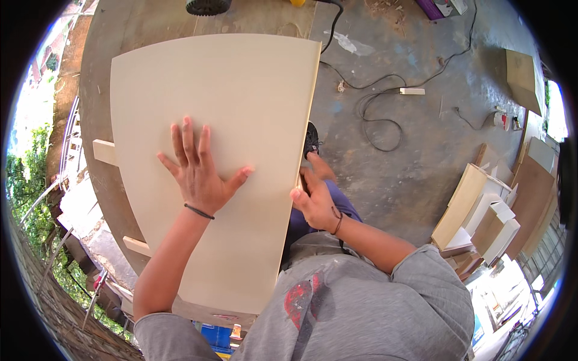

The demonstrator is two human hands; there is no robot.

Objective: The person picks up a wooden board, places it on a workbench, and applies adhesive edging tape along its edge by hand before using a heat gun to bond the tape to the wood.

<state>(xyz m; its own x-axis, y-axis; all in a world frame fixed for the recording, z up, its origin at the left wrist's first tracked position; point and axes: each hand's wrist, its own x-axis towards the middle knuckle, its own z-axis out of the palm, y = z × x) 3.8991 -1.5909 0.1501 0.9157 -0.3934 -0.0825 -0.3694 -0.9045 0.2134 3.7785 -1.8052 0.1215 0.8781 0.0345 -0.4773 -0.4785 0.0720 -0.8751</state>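
Note:
A large cream-coloured board (223,84) lies flat in front of me, its long right edge running beside my body. My left hand (201,174) rests palm down on its middle, with the fingers spread and nothing held. At the board's right edge is my right hand (316,201), its thumb near the top face and its fingers bent at the side. A small pale bit shows between those fingers and the edge, too hidden to name.
Wood strips (106,153) stick out under the board on a brown worktable (96,96). A black round-ended tool (208,6) sits at the far end. Black cable (385,123) and a white power strip (412,91) lie on the floor. Board offcuts (463,204) lean at right.

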